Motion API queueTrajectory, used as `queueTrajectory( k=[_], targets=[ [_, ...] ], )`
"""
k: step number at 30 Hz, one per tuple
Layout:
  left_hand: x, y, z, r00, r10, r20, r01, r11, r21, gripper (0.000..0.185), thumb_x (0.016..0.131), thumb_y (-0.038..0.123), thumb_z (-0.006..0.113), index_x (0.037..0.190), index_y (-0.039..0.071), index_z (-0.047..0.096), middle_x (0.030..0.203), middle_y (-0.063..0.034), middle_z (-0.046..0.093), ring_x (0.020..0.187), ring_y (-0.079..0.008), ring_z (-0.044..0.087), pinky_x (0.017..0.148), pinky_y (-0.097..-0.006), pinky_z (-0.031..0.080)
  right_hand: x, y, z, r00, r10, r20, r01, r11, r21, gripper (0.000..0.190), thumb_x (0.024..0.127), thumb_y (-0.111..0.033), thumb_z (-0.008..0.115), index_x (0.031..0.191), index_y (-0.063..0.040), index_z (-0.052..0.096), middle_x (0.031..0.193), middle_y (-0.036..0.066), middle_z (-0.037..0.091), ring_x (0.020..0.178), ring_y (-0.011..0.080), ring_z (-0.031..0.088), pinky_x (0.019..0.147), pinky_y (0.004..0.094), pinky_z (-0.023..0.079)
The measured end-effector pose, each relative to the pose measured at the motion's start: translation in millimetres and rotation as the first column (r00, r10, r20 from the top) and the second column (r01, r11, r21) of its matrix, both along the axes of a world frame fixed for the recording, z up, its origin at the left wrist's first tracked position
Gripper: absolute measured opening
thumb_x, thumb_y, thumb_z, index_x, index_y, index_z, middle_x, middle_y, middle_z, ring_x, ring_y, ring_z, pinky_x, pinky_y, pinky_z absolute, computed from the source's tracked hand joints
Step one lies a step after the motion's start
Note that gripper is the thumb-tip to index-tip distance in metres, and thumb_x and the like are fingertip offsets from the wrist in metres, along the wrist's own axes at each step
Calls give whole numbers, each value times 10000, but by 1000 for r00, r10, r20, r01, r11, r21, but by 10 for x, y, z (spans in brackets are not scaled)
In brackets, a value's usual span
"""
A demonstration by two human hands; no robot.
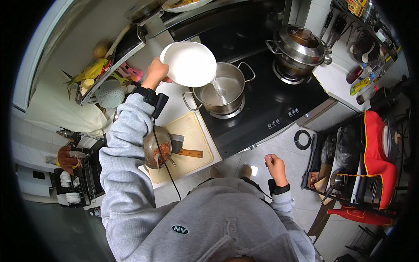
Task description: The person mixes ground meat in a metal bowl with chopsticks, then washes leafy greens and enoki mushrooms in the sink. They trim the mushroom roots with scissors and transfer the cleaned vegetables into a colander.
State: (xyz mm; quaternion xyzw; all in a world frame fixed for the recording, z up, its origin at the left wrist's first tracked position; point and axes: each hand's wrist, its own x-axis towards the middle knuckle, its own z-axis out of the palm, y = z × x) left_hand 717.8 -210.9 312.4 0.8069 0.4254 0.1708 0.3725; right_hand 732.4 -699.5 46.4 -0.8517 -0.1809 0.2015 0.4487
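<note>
My left hand [156,74] grips the rim of a white bowl [189,64], tipped towards the right. Clear water [218,90] pours from its lip into a two-handled stainless steel pot [226,104], which stands on the left burner with liquid inside. My right hand [276,168] hangs beside my body in front of the hob, fingers curled in and nothing visible in them. Below my left forearm, a metal bowl of minced meat [161,151] with utensils in it sits on a cutting board [196,137]. Partly behind that bowl lies a cleaver with a wooden handle [190,153].
A lidded steel pot [296,49] occupies the right burner of the black glass hob [255,108]. Bottles [361,85] stand at the right wall. A colander [111,93] hangs below a vegetable shelf on the left. A loaded rack [347,157] stands to my right.
</note>
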Motion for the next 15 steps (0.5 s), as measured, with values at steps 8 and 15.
queueTrajectory(
  k=[8, 15],
  targets=[
    [132, -26, -36, 998, 55, -2, -55, 995, 88, 412, 780, 19, 437, 1183, -57, 466, 946, -229, 647, 527, -287, 658, 443, -326, 557, 29, -90, 18, 1000, -12, 28, 12, 1000, -14, 178, 874, -171, 591, 893, 0, 636, 638, 78, 638, 567, 138, 613, 539, 261, 467],
    [161, -140, -14, 998, 67, -5, -65, 985, 162, 433, 771, 16, 442, 1202, -24, 466, 901, -230, 655, 515, -280, 654, 465, -334, 551, 36, -46, 4, 999, -15, 28, 17, 999, -40, 177, 869, -175, 593, 899, -8, 641, 639, 75, 640, 572, 139, 618, 548, 263, 470]
  ],
)
